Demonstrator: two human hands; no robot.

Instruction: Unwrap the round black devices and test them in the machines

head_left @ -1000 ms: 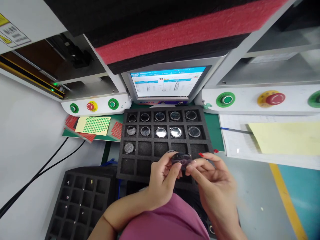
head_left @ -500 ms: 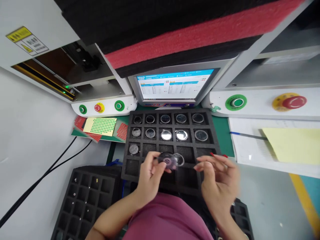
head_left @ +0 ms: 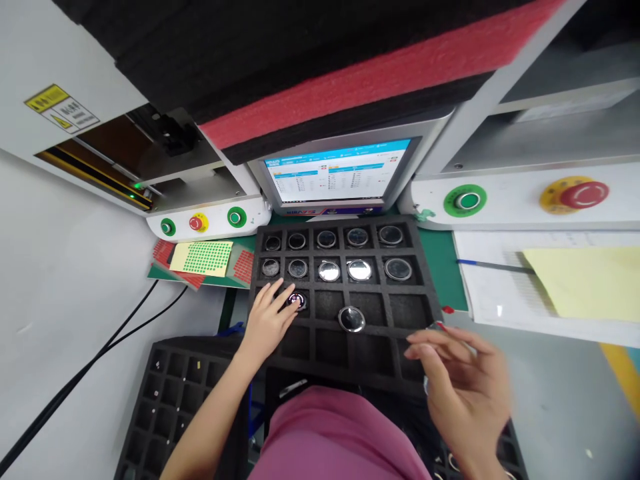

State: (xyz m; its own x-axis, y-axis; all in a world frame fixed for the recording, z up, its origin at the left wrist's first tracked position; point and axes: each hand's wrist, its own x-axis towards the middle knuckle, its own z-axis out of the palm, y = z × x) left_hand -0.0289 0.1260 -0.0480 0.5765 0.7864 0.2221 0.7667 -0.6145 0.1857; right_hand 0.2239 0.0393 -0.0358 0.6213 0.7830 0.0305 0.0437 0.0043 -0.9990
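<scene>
My left hand [head_left: 270, 320] reaches over a black foam tray [head_left: 330, 363], fingers spread. Its fingertips touch a round watch [head_left: 297, 301] with a lit face, in a third-row compartment. Another round watch [head_left: 352, 319] with a silver rim lies tilted across a divider between the third and fourth rows. At the tray's right front corner, my right hand [head_left: 463, 380] is held with thumb and fingers bent together. A small thin piece with a red end [head_left: 441, 326] shows at its fingers; its kind cannot be made out.
Several round watches [head_left: 357, 237] fill the two far rows. Behind the tray stands a monitor [head_left: 340, 177] between machines with green and red buttons. Sticker sheets [head_left: 203, 259] lie left, papers and a pen [head_left: 493, 266] right. Another foam tray [head_left: 165, 387] is at lower left.
My left hand has moved left and set the watch it held into a third-row compartment. My right hand has shifted right and toward me. The silver-rimmed watch is now uncovered.
</scene>
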